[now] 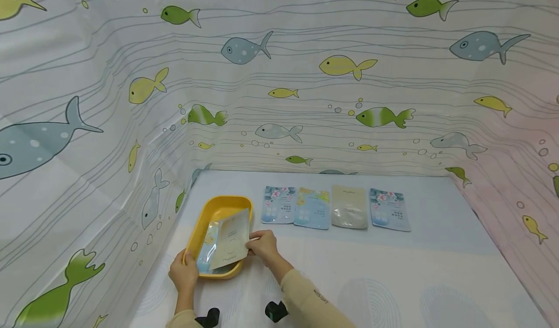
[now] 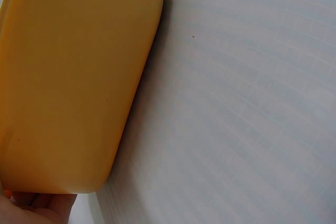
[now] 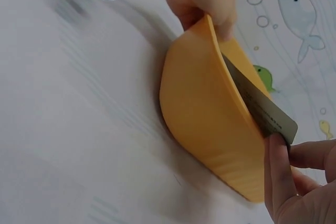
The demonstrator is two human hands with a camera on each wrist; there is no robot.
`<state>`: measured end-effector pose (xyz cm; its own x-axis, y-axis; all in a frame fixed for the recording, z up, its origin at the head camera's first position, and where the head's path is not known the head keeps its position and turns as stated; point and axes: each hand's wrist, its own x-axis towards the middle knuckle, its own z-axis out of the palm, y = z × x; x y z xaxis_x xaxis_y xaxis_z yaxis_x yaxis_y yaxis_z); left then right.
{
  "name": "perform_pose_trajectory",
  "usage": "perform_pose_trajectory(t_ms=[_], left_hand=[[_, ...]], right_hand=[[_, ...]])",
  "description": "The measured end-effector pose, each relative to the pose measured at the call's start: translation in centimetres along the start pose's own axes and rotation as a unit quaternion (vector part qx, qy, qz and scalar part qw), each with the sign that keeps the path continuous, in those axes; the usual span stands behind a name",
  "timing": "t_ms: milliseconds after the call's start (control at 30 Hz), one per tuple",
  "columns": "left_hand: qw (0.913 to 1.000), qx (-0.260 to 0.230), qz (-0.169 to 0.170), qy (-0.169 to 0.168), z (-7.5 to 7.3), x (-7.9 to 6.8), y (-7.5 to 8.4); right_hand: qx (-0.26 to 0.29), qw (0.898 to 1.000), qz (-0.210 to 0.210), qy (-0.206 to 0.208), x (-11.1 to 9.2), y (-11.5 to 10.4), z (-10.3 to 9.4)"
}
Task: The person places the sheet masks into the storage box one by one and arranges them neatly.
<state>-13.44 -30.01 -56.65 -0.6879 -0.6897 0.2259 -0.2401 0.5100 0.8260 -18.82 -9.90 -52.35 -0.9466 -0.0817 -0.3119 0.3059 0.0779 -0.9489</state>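
Observation:
On the left of the table, a yellow tray (image 1: pixel 215 206) holds a flat blue packet (image 1: pixel 204 256). My left hand (image 1: pixel 183 272) grips the tray's near left rim, thumb over the edge; its fingers show below the tray wall (image 2: pixel 73 82) in the left wrist view. A beige flat packet (image 1: pixel 231 238) leans at a slant over the blue one, partly covering it. My right hand (image 1: pixel 264 246) pinches that beige packet at its right edge, by the tray's right rim. The right wrist view has the packet (image 3: pixel 265 111) between thumb and fingers, its lower part hidden behind the tray wall.
Farther right lie a floral blue packet (image 1: pixel 278 205), a yellow-and-blue packet (image 1: pixel 312 208), a beige packet (image 1: pixel 349 207) and another floral packet (image 1: pixel 390 210) in a row. A fish-print curtain (image 1: pixel 314 100) surrounds the table's back and sides. A black device (image 1: pixel 276 312) sits near the right forearm.

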Motion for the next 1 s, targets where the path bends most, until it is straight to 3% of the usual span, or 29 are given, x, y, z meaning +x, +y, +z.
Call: perform_pose_trajectory(t_ms=[600,1000], left_hand=[[0.9998,-0.002,0.013,0.013,0.1,0.0,-0.2],[0.9998,-0.003,0.014,0.012,-0.2,-0.1,0.1]], right_hand=[[-0.051,0.996,-0.075,-0.024,-0.9,0.2,0.6],[-0.143,0.979,-0.142,-0.025,-1.1,0.5,0.7]])
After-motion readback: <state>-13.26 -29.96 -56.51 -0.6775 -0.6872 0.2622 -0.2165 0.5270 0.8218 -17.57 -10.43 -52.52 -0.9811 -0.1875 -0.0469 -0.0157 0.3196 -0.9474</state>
